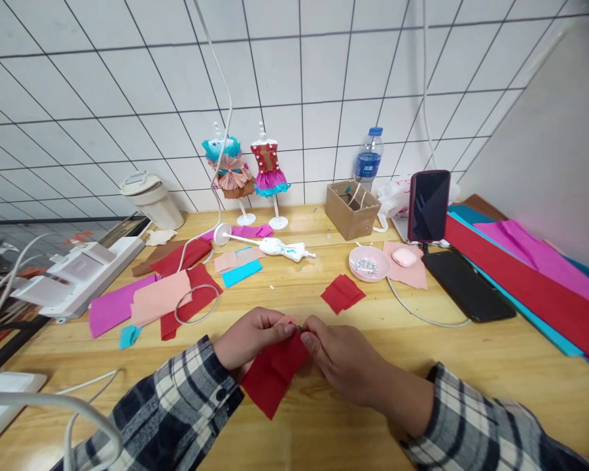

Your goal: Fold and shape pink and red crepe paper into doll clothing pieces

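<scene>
A red piece of crepe paper (pixel 273 376) hangs between my hands above the wooden table, and a strip of peach paper (pixel 287 320) shows behind its top edge. My left hand (pixel 255 337) pinches the top edge with thumb and fingers. Close beside it, my right hand (pixel 346 360) is closed on the top right corner of the red paper. Something small and dark shows between the fingertips, too small to name. Past my hands lie a folded red paper square (pixel 342 293) and a white mini dress form (pixel 282 248) on its side.
Two dressed mini mannequins (pixel 233 170) stand by the tiled wall. Paper pieces (pixel 161 297) and a cable lie left. A pink bowl (pixel 370 263) of small shiny bits, a cardboard box (pixel 353 209), a bottle (pixel 368 160), a propped phone (pixel 428 206) and a black phone (pixel 468 286) are rightward.
</scene>
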Action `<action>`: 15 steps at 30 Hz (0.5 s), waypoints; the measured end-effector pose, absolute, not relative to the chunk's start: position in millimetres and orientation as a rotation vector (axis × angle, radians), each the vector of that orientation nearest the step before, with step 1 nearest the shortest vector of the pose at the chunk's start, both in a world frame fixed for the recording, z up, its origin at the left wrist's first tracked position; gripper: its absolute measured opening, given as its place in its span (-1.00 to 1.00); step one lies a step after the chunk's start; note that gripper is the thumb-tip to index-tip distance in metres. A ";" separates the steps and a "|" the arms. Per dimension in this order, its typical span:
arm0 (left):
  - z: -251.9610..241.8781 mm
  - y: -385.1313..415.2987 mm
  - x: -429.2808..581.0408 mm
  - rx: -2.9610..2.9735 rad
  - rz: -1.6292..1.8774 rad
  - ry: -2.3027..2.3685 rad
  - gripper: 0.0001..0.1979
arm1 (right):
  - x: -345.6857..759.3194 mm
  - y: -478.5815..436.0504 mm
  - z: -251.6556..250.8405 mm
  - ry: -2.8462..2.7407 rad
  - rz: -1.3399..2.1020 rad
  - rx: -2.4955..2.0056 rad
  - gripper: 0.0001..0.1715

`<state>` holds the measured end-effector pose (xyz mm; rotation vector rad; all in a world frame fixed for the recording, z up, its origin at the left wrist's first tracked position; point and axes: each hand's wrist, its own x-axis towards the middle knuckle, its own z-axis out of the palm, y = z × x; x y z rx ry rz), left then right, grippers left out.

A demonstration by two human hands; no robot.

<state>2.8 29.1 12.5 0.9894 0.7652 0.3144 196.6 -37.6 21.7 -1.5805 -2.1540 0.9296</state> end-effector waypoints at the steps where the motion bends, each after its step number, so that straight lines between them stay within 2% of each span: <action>1: 12.5 28.9 3.0 0.992 0.317 0.764 -0.67 | 196.0 -37.7 21.2 -2.167 0.915 -1.587 -0.62; 15: 12.5 28.7 3.3 0.974 0.332 0.767 -0.70 | 195.0 -38.1 22.3 -2.227 0.840 -1.605 -0.58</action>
